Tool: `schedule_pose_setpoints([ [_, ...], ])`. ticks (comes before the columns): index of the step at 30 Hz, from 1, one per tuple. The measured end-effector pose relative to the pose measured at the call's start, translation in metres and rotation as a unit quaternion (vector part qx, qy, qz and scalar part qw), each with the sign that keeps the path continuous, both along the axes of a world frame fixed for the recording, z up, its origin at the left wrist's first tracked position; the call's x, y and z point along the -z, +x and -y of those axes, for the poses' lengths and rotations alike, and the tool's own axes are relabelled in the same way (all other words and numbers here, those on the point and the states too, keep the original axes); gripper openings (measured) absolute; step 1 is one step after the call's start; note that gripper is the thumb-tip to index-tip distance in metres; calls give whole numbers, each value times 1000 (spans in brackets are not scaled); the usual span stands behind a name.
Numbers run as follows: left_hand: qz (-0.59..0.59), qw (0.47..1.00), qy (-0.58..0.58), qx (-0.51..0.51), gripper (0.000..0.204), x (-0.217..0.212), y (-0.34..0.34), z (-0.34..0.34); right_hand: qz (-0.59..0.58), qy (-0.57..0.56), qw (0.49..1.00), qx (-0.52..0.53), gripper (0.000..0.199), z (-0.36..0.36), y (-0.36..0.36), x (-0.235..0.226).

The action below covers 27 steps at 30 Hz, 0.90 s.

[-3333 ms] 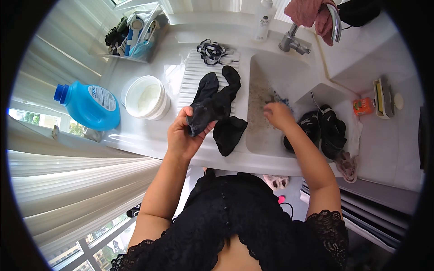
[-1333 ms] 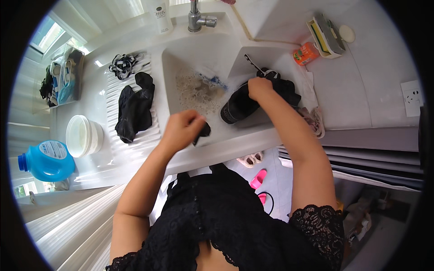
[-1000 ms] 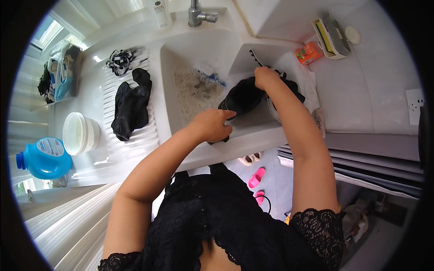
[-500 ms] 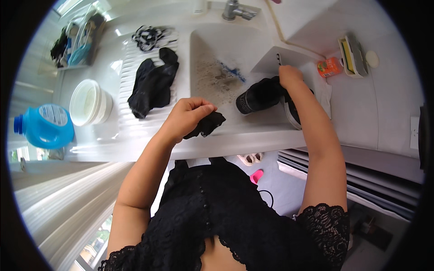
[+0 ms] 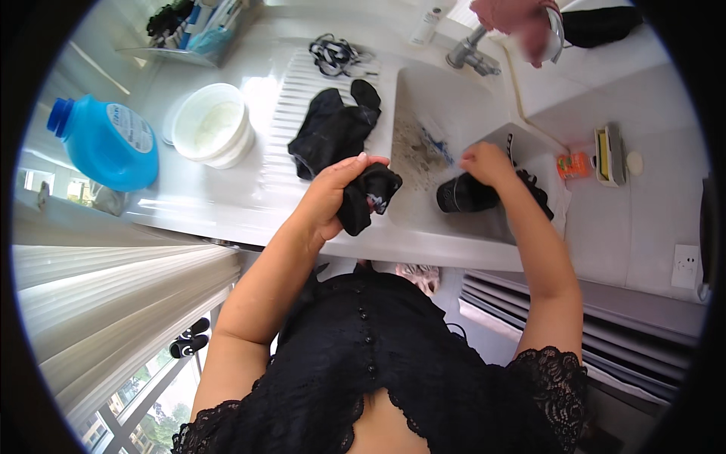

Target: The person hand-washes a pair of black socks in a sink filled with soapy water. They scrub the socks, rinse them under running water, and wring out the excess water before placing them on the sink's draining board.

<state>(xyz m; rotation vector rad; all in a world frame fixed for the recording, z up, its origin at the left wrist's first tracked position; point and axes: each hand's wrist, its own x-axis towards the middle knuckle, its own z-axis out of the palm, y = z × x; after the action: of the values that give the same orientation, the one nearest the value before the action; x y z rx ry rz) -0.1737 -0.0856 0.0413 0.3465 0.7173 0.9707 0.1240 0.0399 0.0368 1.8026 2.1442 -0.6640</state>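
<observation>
My left hand (image 5: 333, 198) is closed on a black cloth (image 5: 369, 198), which looks like a sock, over the sink's near left edge. Part of the cloth hangs below the fingers. In the sink basin (image 5: 454, 94) lies a black shoe (image 5: 463, 194), its toe pointing left. Just above the shoe my right hand (image 5: 486, 162) is held with curled fingers; whether anything is in them cannot be made out. A second dark shoe (image 5: 538, 195) is partly hidden behind my right forearm. On the ribbed washboard (image 5: 276, 113) rest black socks (image 5: 333, 129) and a heap of black-and-white laces (image 5: 333, 54).
Left of the washboard stand a white tub (image 5: 215, 125) and a blue detergent jug (image 5: 113, 142). A metal faucet (image 5: 470, 54) rises at the back. An orange bottle (image 5: 572, 165) and a sponge holder (image 5: 609, 155) are at the right. Grime marks the basin floor.
The whole view has shifted, so the sink sits further right. My right hand has moved left from the shoe's opening to above it. More of the cloth shows in my left hand.
</observation>
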Motion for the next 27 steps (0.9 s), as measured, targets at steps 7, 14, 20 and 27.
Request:
schedule_pose_setpoints([
  [7, 150, 987, 33, -53, 49, -12, -21, -7, -584, -394, 654, 277, 45, 59, -129, -17],
  [14, 36, 996, -22, -80, 43, -6, -48, 1, -785, -111, 524, 311, 13, 27, -143, -12],
  [20, -15, 988, -70, -137, 29, 18, -63, 19, -782, -121, 508, 340, 20, 20, -126, -5],
  [27, 5, 964, -149, -221, 32, 21, -81, 32, -682, -277, 673, 74, 22, 29, -114, 1],
])
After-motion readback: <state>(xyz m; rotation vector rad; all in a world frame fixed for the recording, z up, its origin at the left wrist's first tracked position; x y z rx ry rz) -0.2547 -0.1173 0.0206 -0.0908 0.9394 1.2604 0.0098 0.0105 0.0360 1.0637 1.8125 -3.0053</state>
